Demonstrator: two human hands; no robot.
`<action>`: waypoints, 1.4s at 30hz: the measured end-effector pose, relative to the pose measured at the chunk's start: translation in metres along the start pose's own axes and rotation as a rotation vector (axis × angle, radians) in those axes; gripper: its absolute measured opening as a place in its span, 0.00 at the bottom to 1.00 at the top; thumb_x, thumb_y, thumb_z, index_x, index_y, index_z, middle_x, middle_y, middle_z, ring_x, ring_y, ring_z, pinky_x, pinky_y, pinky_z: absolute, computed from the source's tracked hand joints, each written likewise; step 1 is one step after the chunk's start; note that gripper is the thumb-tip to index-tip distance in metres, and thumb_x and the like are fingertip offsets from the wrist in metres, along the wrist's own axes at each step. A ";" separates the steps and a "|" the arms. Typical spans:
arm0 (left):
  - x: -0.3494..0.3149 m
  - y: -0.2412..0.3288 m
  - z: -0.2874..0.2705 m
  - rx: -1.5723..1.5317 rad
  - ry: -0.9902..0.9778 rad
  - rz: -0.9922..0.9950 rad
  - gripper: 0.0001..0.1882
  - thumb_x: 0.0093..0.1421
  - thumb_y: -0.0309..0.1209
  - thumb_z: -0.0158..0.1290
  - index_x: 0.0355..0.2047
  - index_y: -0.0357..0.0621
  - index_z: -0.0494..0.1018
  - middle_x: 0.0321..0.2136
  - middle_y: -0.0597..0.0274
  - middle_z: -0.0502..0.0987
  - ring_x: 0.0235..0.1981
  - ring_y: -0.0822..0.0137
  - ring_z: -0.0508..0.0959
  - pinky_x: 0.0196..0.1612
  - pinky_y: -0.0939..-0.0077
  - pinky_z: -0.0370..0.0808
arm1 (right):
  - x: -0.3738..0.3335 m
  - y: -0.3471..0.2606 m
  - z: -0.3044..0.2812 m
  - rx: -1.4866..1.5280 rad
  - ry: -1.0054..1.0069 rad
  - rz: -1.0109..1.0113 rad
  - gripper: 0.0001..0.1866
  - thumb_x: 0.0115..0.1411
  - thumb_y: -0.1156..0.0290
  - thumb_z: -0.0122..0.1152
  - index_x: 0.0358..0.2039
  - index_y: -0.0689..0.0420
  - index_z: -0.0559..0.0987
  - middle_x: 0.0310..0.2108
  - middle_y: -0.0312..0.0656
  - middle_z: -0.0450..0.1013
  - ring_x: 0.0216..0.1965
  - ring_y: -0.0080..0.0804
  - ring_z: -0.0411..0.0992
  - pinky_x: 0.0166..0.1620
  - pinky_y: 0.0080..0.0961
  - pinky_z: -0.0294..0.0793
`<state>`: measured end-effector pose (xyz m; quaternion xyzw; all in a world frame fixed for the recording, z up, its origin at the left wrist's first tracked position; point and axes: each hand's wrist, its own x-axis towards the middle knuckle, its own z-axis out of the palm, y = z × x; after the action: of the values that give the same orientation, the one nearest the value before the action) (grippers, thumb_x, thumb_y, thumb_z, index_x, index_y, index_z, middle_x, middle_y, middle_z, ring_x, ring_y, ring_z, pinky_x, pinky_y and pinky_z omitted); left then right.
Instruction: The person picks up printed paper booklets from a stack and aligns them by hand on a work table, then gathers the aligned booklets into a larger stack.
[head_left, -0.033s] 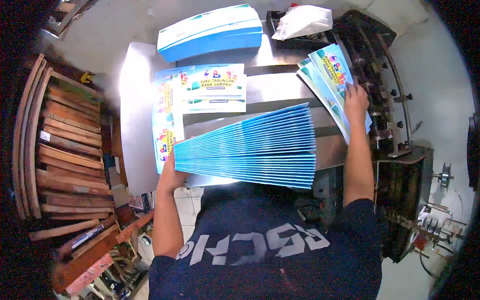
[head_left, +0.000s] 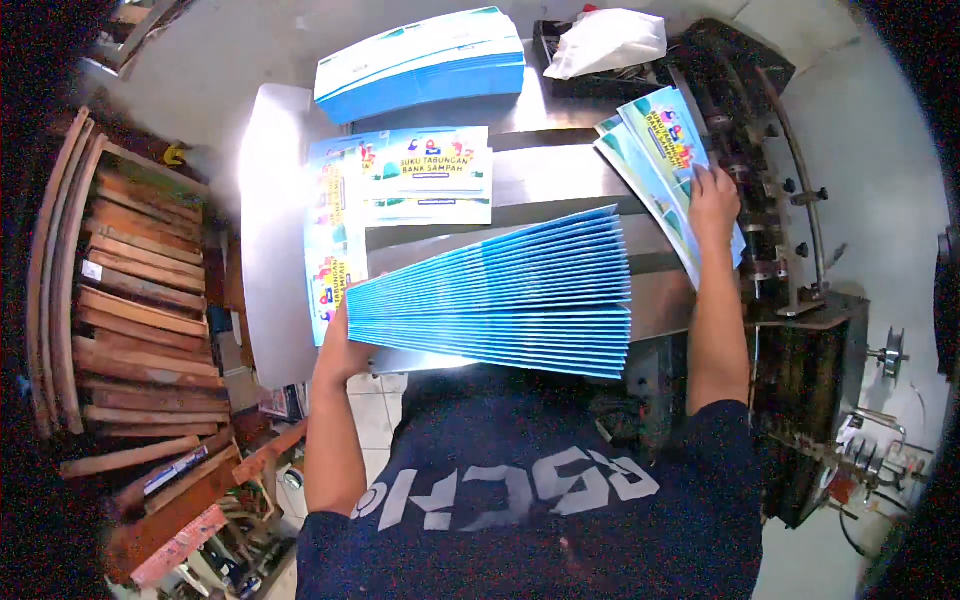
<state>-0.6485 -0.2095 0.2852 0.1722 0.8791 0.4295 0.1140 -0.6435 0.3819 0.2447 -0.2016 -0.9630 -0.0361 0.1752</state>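
Note:
A thick fan of light-blue booklets (head_left: 510,295) spreads across the near middle of the metal table. My left hand (head_left: 343,350) is closed round its narrow left end, with the fingers partly hidden beneath. Toward the right lie a few long printed booklets (head_left: 650,170), slanted and overlapping. My right hand (head_left: 714,205) has its fingers curled over their right edge, gripping them near the lower end. Left of centre, more printed booklets (head_left: 430,180) lie flat, some crosswise and some lengthwise. The lengthwise ones pass beside my left hand.
At the table's far side stands a tall stack of blue-and-white booklets (head_left: 420,65). A dark tray (head_left: 560,85) holding a white bag (head_left: 610,45) is to its right. Dark machinery (head_left: 765,200) borders the right side. Wooden slats (head_left: 150,290) stand in a rack at left.

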 end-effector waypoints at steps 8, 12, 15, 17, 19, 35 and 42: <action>-0.012 -0.017 0.001 -0.009 0.053 -0.148 0.25 0.51 0.18 0.58 0.51 0.36 0.69 0.43 0.53 0.77 0.45 0.62 0.76 0.51 0.71 0.71 | -0.075 -0.073 -0.128 0.961 -0.723 -0.329 0.70 0.27 0.51 0.82 0.68 0.56 0.50 0.68 0.50 0.49 0.69 0.43 0.47 0.69 0.40 0.44; 0.002 0.020 0.001 -0.110 0.049 -0.221 0.20 0.52 0.18 0.56 0.48 0.36 0.71 0.42 0.54 0.78 0.45 0.62 0.77 0.51 0.72 0.71 | -0.145 -0.085 -0.135 1.122 -0.827 -0.415 0.75 0.28 0.52 0.83 0.69 0.58 0.42 0.70 0.54 0.41 0.70 0.46 0.42 0.70 0.40 0.38; -0.001 0.001 0.001 -0.237 0.051 -0.273 0.20 0.54 0.18 0.55 0.49 0.36 0.72 0.44 0.54 0.78 0.46 0.63 0.77 0.52 0.72 0.71 | -0.147 -0.104 -0.110 1.108 -0.572 -0.446 0.74 0.32 0.55 0.83 0.69 0.57 0.37 0.70 0.54 0.38 0.70 0.47 0.42 0.70 0.40 0.40; 0.003 -0.004 0.002 -0.385 0.045 -0.285 0.20 0.54 0.17 0.55 0.50 0.37 0.72 0.45 0.55 0.78 0.47 0.63 0.77 0.53 0.72 0.71 | -0.133 -0.117 -0.101 1.157 -0.501 -0.425 0.72 0.32 0.54 0.81 0.69 0.58 0.39 0.70 0.56 0.38 0.71 0.50 0.40 0.70 0.41 0.39; 0.009 0.004 0.000 -0.202 -0.030 -0.189 0.22 0.55 0.18 0.55 0.52 0.38 0.72 0.48 0.54 0.77 0.49 0.63 0.76 0.54 0.71 0.70 | -0.119 -0.123 -0.095 1.197 -0.475 -0.411 0.69 0.34 0.56 0.79 0.68 0.60 0.41 0.69 0.59 0.41 0.70 0.54 0.41 0.69 0.42 0.43; -0.024 0.011 0.025 0.086 0.090 -0.068 0.35 0.60 0.28 0.54 0.65 0.36 0.54 0.63 0.52 0.60 0.64 0.60 0.61 0.66 0.67 0.56 | -0.128 -0.122 -0.115 1.538 -0.604 -0.336 0.63 0.38 0.61 0.76 0.68 0.59 0.45 0.68 0.52 0.46 0.69 0.45 0.47 0.69 0.38 0.43; -0.017 0.015 0.025 -0.140 0.092 -0.085 0.34 0.58 0.30 0.57 0.63 0.36 0.58 0.63 0.52 0.61 0.64 0.57 0.60 0.66 0.64 0.54 | -0.078 -0.168 -0.184 0.616 -0.317 -0.800 0.13 0.52 0.63 0.65 0.36 0.54 0.78 0.38 0.39 0.71 0.46 0.37 0.68 0.51 0.36 0.64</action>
<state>-0.6209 -0.1897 0.2827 0.1067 0.8577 0.4921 0.1035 -0.5849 0.1733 0.3900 0.2396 -0.9453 0.2153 0.0513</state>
